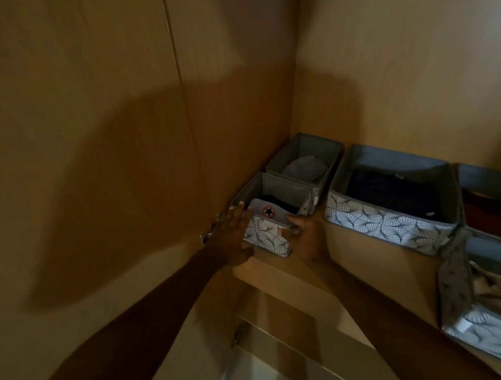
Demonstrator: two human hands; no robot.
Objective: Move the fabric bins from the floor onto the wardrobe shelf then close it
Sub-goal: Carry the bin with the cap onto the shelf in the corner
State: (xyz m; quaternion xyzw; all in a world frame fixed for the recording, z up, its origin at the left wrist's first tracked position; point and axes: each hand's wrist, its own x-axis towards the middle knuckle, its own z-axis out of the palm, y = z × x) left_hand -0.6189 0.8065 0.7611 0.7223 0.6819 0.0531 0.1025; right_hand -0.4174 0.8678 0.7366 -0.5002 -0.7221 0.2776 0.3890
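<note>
Grey fabric makes up the small bin (270,218) between the two hands: plain grey walls inside, and a front panel printed with white and dark leaf fans. Inside it lies a pale folded item with a round red badge bearing a dark star (267,211), with something dark behind it. The bin sits on the wooden wardrobe shelf (282,279), tucked into the corner against the side wall.

The left hand (227,239) lies flat against the bin's left front corner, fingers straight and spread apart, gripping nothing; the bin is just to its right and touching it. The right hand (304,235) is at the bin's right front corner, fingers curled together over the top edge of the patterned panel, clamped on it; the bin is just to its left.

Beyond both hands, touching the back of this bin, stands a second small bin (305,163) of the same grey cloth, holding a grey bundle. To the right of the right hand, near but apart from it, is a long bin (392,197) with the same leaf front, holding dark folded clothes. Farther right, at the frame's edge, two more bins (488,306) are partly in view, the nearer one holding pale cloth.
</note>
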